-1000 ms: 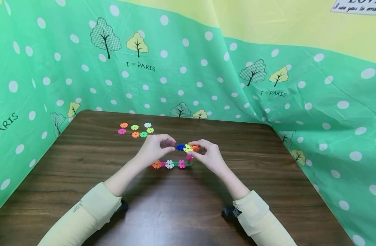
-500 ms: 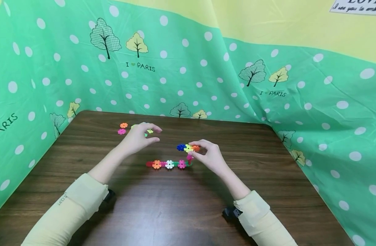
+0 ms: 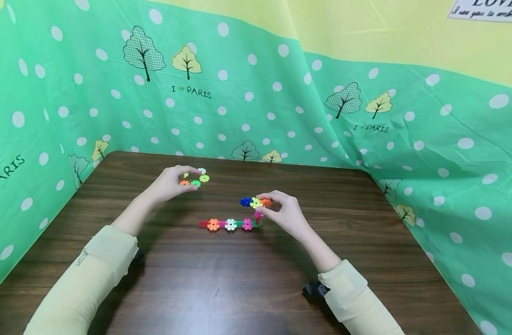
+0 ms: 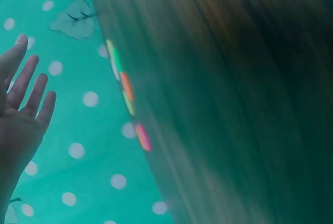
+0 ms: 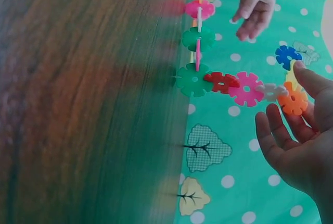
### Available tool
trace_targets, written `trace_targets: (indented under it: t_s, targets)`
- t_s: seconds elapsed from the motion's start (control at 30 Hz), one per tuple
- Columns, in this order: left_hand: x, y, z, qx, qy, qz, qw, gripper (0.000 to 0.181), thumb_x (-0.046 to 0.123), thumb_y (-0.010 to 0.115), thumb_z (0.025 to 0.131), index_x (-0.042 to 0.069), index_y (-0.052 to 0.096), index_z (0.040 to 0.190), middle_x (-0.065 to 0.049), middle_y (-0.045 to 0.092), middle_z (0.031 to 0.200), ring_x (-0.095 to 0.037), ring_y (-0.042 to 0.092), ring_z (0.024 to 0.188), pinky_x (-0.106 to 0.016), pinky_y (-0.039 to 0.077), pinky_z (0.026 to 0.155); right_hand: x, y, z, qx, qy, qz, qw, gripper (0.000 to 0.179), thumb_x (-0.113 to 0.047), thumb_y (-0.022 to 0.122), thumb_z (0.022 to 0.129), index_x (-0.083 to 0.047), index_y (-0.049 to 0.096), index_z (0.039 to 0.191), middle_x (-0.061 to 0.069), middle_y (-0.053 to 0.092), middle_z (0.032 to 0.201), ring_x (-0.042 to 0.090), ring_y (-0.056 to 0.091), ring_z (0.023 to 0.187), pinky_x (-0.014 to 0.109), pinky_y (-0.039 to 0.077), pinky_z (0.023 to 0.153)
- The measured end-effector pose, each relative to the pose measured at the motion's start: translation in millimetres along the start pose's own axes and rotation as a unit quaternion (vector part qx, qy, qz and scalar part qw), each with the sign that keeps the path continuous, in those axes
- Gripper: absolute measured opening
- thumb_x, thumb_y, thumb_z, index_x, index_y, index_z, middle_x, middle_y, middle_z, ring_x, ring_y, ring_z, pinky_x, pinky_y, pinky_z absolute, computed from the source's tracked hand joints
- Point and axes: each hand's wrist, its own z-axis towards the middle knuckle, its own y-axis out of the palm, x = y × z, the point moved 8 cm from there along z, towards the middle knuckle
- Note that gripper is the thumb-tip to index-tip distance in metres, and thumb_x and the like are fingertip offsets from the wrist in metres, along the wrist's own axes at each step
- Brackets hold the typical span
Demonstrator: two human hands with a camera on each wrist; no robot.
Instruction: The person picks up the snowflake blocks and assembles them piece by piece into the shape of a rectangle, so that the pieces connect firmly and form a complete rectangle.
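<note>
My right hand [image 3: 287,211] pinches a chain of interlocking plastic snowflake discs [image 3: 231,224] near its raised end, by a yellow disc [image 3: 256,202] and an orange disc [image 5: 293,99]. A blue disc [image 5: 288,57] tips that end. From there the chain drops through a white, a pink and a red disc to a green disc [image 5: 193,80], then runs left along the table. My left hand [image 3: 169,183] hovers over the loose discs [image 3: 204,178] at the back left, thumb and fingers apart. In the left wrist view its fingers [image 4: 35,94] look straight and hold nothing visible.
Loose discs in orange, green, white and yellow-green lie near the back left of the brown wooden table [image 3: 222,288]; my left hand hides some. A green polka-dot cloth [image 3: 222,93] hangs behind and beside the table.
My left hand has left the blue end of the chain and moved left and back to the loose discs. The right hand keeps its pinch in the same place.
</note>
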Motion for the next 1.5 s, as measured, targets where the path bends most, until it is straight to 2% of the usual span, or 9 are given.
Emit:
trace_targets:
  t_s: [0.27,0.4,0.53,0.67,0.83,0.97,1.2,1.33,1.5]
  targets:
    - [-35.1,6.2,3.9,-0.031,-0.03,0.015,0.999,0.045,0.012,0.074,0.082,0.006,0.059,0.124,-0.015,0.059,0.127,-0.035,0.053,0.112,-0.053,0.044,0.093,1.1,-0.4,-0.1,-0.002,0.003,0.0,1.0,0.03,-0.025,0.077,0.078,-0.014,0.071,0.106,-0.002,0.067,0.097,0.013,0.062,0.08,0.036,0.056,0.072]
    - [-45.5,8.5,5.4,-0.042,-0.034,0.035,0.9979,0.048,0.01,0.075,0.08,0.003,0.058,0.124,-0.016,0.059,0.127,-0.035,0.051,0.119,-0.054,0.04,0.099,2.0,-0.1,0.2,-0.004,0.005,-0.002,1.0,0.031,-0.025,0.077,0.078,-0.015,0.071,0.106,-0.002,0.067,0.098,0.011,0.062,0.08,0.032,0.056,0.073]
    - [-57.3,11.3,6.9,-0.061,-0.05,0.049,0.9956,0.051,0.009,0.075,0.08,0.001,0.056,0.127,-0.018,0.057,0.13,-0.035,0.05,0.123,-0.052,0.038,0.102,1.9,0.3,0.5,-0.006,0.003,-0.006,1.0,0.031,-0.026,0.077,0.079,-0.015,0.071,0.107,-0.002,0.067,0.098,0.01,0.063,0.079,0.027,0.056,0.071]
    - [-67.4,14.0,8.5,-0.081,-0.069,0.059,0.9926,0.052,0.009,0.074,0.081,0.002,0.055,0.129,-0.02,0.054,0.132,-0.036,0.048,0.124,-0.052,0.038,0.102,1.8,0.6,0.6,-0.007,0.002,-0.003,1.0,0.03,-0.027,0.076,0.079,-0.015,0.071,0.106,-0.002,0.067,0.098,0.012,0.063,0.08,0.029,0.056,0.071]
    - [-74.2,17.5,9.3,-0.098,-0.073,0.074,0.9897,0.049,0.006,0.071,0.083,0.0,0.054,0.129,-0.022,0.056,0.129,-0.038,0.048,0.123,-0.053,0.038,0.102,2.3,0.9,0.0,-0.009,0.005,-0.003,0.9999,0.031,-0.028,0.076,0.079,-0.016,0.071,0.107,-0.003,0.068,0.099,0.013,0.063,0.081,0.028,0.056,0.072]
    - [-79.2,17.4,9.5,-0.097,-0.068,0.088,0.9891,0.043,0.003,0.068,0.084,0.001,0.057,0.125,-0.02,0.061,0.123,-0.037,0.051,0.12,-0.052,0.039,0.1,3.7,0.5,0.5,-0.01,0.008,-0.004,0.9999,0.03,-0.028,0.076,0.079,-0.017,0.071,0.107,-0.003,0.067,0.099,0.014,0.062,0.081,0.023,0.055,0.07]
    - [-80.6,14.9,7.3,-0.087,-0.074,0.067,0.9912,0.036,-0.002,0.069,0.081,0.0,0.062,0.117,-0.017,0.065,0.113,-0.036,0.056,0.113,-0.051,0.044,0.095,3.0,0.4,0.7,-0.013,0.006,-0.001,0.9999,0.029,-0.026,0.076,0.08,-0.017,0.071,0.106,-0.003,0.068,0.099,0.017,0.063,0.083,0.024,0.055,0.071]
    - [-79.3,14.4,5.5,-0.084,-0.083,0.065,0.9908,0.033,0.001,0.072,0.08,0.001,0.065,0.112,-0.015,0.067,0.108,-0.034,0.058,0.108,-0.05,0.045,0.094,3.2,0.9,1.0,-0.014,0.008,-0.001,0.9999,0.028,-0.025,0.076,0.08,-0.017,0.071,0.106,-0.003,0.068,0.099,0.019,0.063,0.084,0.029,0.055,0.072]
    - [-75.0,15.4,5.5,-0.088,-0.078,0.068,0.9907,0.032,0.0,0.073,0.079,0.0,0.065,0.11,-0.014,0.067,0.105,-0.031,0.059,0.101,-0.048,0.047,0.09,3.0,1.0,1.6,-0.015,0.011,0.007,0.9998,0.029,-0.025,0.076,0.08,-0.016,0.071,0.106,-0.002,0.067,0.099,0.017,0.063,0.084,0.037,0.056,0.074]
